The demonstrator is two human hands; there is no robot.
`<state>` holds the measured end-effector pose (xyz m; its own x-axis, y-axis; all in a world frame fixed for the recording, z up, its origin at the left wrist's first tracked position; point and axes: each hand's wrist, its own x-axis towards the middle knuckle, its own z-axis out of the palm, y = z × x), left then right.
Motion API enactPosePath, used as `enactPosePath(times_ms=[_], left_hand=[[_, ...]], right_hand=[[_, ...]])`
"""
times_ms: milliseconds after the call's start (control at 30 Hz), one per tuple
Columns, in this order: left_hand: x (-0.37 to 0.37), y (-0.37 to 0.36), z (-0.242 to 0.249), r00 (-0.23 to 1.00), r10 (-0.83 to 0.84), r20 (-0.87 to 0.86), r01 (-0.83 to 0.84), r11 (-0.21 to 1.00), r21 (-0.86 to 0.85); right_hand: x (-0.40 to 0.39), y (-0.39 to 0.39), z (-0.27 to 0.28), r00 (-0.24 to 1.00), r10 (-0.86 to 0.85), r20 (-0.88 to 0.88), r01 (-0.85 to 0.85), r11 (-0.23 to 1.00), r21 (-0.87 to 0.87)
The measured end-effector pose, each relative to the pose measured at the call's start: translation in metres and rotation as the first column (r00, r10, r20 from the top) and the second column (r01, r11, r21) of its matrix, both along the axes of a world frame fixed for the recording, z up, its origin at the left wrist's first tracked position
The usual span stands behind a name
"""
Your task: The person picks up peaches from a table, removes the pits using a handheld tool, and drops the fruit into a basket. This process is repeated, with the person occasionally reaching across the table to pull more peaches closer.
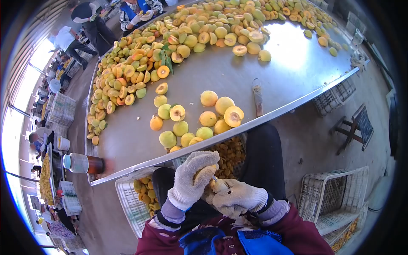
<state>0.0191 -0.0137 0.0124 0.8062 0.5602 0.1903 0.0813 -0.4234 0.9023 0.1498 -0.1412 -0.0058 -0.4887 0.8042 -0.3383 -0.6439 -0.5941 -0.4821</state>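
Closest in, the left hand (190, 180), in a worn knit glove, has its fingers (203, 158) curled tight around a peach half (205, 173), cut face turned toward the person. Just beside it, the right hand (238, 196), also gloved, is closed around what looks like a small tool (217, 183) pressed against the fruit; the glove hides most of it, so its exact shape is hard to tell. Both hands sit over the lap, above dark trousers and a blue apron (212, 241).

Below the knees stands a white crate (127, 202) holding cut peach pieces, and another crate (335, 197) stands to the right on the floor.

Past the hands runs the edge of a metal surface (280, 72). Near that edge lies a small group of whole and halved peaches (208, 117), with a knife (257, 97) beside them. A jar (83, 163) lies at the left corner. Farther back a long pile of peaches (170, 42) curves across the surface, and other people (91, 21) work at its far side.
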Motion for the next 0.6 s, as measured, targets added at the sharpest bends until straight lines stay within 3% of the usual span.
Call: enactPosePath(times_ms=[133,233,267,300,367,500,533,567,600], left_hand=[[0.007,-0.003,-0.007,0.975,0.072,-0.209,-0.118,0.969,-0.217],[0.010,-0.009,0.004,0.951,0.144,-0.274,-0.237,0.908,-0.345],[0.006,-0.005,-0.005,0.973,0.091,-0.213,-0.112,0.990,-0.085],[0.006,-0.004,-0.004,0.972,0.091,-0.216,-0.112,0.990,-0.088],[0.006,-0.001,-0.001,0.984,0.032,-0.178,0.022,0.956,0.292],[0.005,0.002,-0.005,0.991,0.002,-0.137,0.036,0.962,0.271],[0.006,0.004,-0.007,0.974,-0.010,-0.227,-0.002,0.999,-0.054],[0.005,0.007,-0.010,0.951,-0.050,-0.306,-0.069,0.928,-0.366],[0.005,0.009,-0.014,0.951,-0.075,-0.300,-0.081,0.876,-0.476]], right_hand=[[-0.003,0.003,-0.001,0.986,-0.051,0.161,0.062,0.996,-0.063],[-0.001,0.003,-0.008,1.000,-0.018,0.023,0.020,0.997,-0.077],[0.000,0.003,-0.008,1.000,-0.019,0.021,0.021,0.997,-0.078],[0.001,0.001,-0.009,1.000,-0.013,-0.025,0.012,0.999,-0.048],[0.002,0.000,-0.011,0.997,-0.006,-0.071,0.005,1.000,-0.018],[-0.002,0.003,-0.011,1.000,-0.014,-0.008,0.013,0.999,-0.036],[-0.004,0.003,-0.010,0.999,0.001,0.048,0.003,0.997,-0.081],[-0.005,0.004,-0.009,0.999,0.002,0.047,0.002,0.997,-0.083],[-0.006,0.005,-0.008,0.995,0.012,0.099,0.000,0.994,-0.112]])
